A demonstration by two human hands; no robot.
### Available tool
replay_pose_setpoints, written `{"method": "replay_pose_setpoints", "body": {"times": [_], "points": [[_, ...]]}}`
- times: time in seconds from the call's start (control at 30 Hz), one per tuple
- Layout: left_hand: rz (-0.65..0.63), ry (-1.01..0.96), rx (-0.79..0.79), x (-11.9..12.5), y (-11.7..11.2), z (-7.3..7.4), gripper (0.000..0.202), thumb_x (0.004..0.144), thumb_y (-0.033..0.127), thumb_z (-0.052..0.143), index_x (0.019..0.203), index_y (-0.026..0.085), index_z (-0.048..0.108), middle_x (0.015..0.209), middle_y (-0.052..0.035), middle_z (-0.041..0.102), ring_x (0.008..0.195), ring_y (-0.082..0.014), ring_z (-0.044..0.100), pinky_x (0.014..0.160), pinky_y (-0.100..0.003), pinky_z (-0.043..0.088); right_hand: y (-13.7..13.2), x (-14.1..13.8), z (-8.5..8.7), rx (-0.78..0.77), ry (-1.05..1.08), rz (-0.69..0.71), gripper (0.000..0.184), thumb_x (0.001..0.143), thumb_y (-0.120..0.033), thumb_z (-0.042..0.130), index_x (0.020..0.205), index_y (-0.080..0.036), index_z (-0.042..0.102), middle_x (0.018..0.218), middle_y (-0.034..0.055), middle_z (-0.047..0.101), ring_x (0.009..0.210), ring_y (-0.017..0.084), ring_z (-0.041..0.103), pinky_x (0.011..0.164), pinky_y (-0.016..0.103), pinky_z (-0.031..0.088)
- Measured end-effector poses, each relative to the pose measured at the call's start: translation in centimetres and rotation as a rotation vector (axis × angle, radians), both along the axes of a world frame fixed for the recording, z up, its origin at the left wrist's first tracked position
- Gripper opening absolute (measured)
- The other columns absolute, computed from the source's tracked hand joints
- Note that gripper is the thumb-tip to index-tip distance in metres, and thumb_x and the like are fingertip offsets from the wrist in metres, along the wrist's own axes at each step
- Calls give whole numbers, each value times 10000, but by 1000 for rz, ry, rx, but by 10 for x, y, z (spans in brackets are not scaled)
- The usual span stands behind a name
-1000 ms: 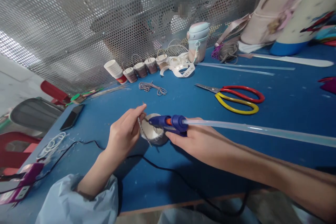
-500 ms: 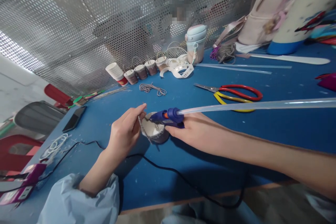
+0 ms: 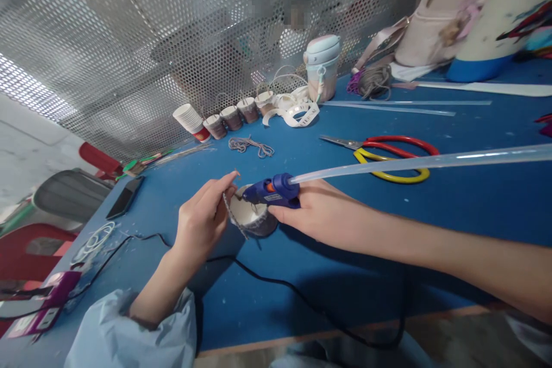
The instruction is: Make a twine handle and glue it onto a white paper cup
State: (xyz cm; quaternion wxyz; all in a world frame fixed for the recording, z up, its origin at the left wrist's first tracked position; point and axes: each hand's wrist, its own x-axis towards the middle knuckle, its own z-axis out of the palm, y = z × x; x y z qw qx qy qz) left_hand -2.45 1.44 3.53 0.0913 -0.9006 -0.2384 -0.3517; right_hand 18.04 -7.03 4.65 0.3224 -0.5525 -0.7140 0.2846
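Observation:
A blue hot glue gun (image 3: 276,191) with a long clear glue stick (image 3: 388,162) in its back is gripped by my right hand (image 3: 313,207). Its nozzle points left, at the inner rim of a small paper cup (image 3: 261,224) wrapped in grey twine. My left hand (image 3: 202,210) is at the cup's left side, fingers closed on a grey cord (image 3: 233,215) along the rim. The fingertips are partly hidden behind the cord and cup. The cup stands upright on the blue table.
Red-and-yellow scissors (image 3: 388,155) lie to the right. A bundle of grey cord (image 3: 250,146), several wrapped cups (image 3: 233,118), a cup stack (image 3: 190,119) and a water bottle (image 3: 322,66) are farther back. The black power cable (image 3: 276,282) crosses the table in front, leading to a purple power strip (image 3: 52,305).
The glue gun and my left hand have shifted very slightly left. The view has turned a little, and the cup stays in place.

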Motion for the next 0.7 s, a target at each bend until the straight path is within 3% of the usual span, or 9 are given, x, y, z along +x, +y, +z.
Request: {"method": "replay_pose_setpoints", "body": {"times": [0.37, 0.57, 0.7], "points": [[12, 10, 16, 2, -3, 1, 258, 887, 129, 521, 1127, 164, 610, 815, -30, 712, 723, -110, 669, 672, -202, 509, -13, 1, 1, -115, -91, -126, 134, 804, -289, 551, 721, -194, 595, 682, 11, 626, 543, 123, 468, 503, 246, 296], [34, 19, 35, 1, -2, 0, 264, 894, 139, 509, 1133, 169, 616, 819, -32, 718, 734, -111, 675, 660, -196, 509, -12, 4, -6, -17, -97, 11, 55, 820, -209, 554, 771, -185, 557, 737, 24, 639, 599, 125, 519, 551, 233, 334], [31, 15, 32, 2, -3, 1, 266, 899, 149, 506, 1139, 177, 619, 822, -31, 720, 747, -113, 678, 671, -197, 517, -11, 1, -11, -46, -161, 21, 53, 814, -232, 568, 841, -186, 560, 790, 42, 661, 637, 155, 572, 558, 240, 348]]}}
